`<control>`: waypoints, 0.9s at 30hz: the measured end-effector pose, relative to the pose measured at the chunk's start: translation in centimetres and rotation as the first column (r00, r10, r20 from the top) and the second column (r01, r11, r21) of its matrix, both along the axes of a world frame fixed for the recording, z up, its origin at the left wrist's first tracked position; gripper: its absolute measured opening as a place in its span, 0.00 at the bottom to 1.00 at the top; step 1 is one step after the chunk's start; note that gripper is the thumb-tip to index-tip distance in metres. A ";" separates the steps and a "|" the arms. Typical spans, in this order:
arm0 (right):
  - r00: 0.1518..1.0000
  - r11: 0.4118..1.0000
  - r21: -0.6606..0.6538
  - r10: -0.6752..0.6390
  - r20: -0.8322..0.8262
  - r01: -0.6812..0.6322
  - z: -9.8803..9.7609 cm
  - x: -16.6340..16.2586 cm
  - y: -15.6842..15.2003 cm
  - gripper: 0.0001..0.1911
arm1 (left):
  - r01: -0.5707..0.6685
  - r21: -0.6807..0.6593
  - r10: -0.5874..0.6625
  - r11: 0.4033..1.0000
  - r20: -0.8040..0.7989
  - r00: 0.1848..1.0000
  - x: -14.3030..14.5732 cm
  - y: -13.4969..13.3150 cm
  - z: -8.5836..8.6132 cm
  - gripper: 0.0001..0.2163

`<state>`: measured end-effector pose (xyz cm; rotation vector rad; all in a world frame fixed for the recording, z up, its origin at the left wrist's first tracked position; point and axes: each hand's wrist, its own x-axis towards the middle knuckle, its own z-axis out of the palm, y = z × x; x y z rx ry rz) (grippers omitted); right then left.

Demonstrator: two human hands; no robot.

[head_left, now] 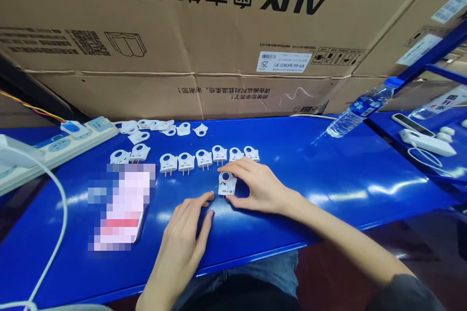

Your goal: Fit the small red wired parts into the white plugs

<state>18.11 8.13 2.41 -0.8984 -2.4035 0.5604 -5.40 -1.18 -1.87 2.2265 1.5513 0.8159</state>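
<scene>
My right hand [257, 184] grips a small white plug-in device [227, 185] between thumb and fingers, just above the blue table. The device has a round opening, and small electronic parts show in its body. To its left, my left hand [188, 226] is held low over the table with thumb and forefinger apart and nothing between them. Behind both hands runs a row of similar white plug housings [186, 162] with metal prongs facing me. Two more plug housings [139, 153] sit at the left, above a pixelated phone-like object [124, 204].
White ring-shaped covers [183, 129] lie along the back. A power strip [58, 148] with a plugged-in adapter and white cable occupies the left. At the right a water bottle [361, 107] leans, near a phone [412, 125] and a white charger [426, 143]. A large cardboard box [219, 53] walls off the back.
</scene>
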 end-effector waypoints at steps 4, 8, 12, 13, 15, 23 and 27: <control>0.989 0.988 0.060 -0.141 -0.044 0.143 0.5 2.3 2.6 0.26 | 0.006 0.000 -0.006 1.000 0.003 1.000 -0.1 0.0 -0.2 0.18; 0.965 0.962 0.074 -0.263 0.022 0.261 1.0 5.7 5.0 0.28 | 0.015 -0.008 -0.014 1.000 0.007 1.000 -0.1 0.0 -0.2 0.18; 0.952 0.957 0.036 -0.291 0.098 0.289 1.7 8.4 6.1 0.29 | 0.011 0.001 -0.011 1.000 0.002 1.000 -0.1 -0.1 -0.1 0.18; 0.949 0.958 0.020 -0.287 0.133 0.287 1.7 8.8 6.2 0.29 | 0.013 0.000 -0.013 1.000 -0.003 1.000 -0.1 -0.1 -0.1 0.18; 0.938 0.961 -0.015 -0.268 0.219 0.278 1.6 9.3 6.3 0.31 | 0.017 0.005 -0.017 1.000 -0.010 1.000 -0.1 -0.1 -0.1 0.18; 0.919 0.958 -0.110 -0.216 0.331 0.265 0.9 9.4 6.4 0.34 | 0.017 0.009 -0.017 1.000 -0.018 1.000 -0.1 -0.1 -0.2 0.18; 0.930 0.962 -0.108 -0.210 0.302 0.252 1.3 9.2 6.2 0.36 | 0.017 -0.001 -0.017 1.000 -0.012 1.000 -0.1 0.0 -0.3 0.18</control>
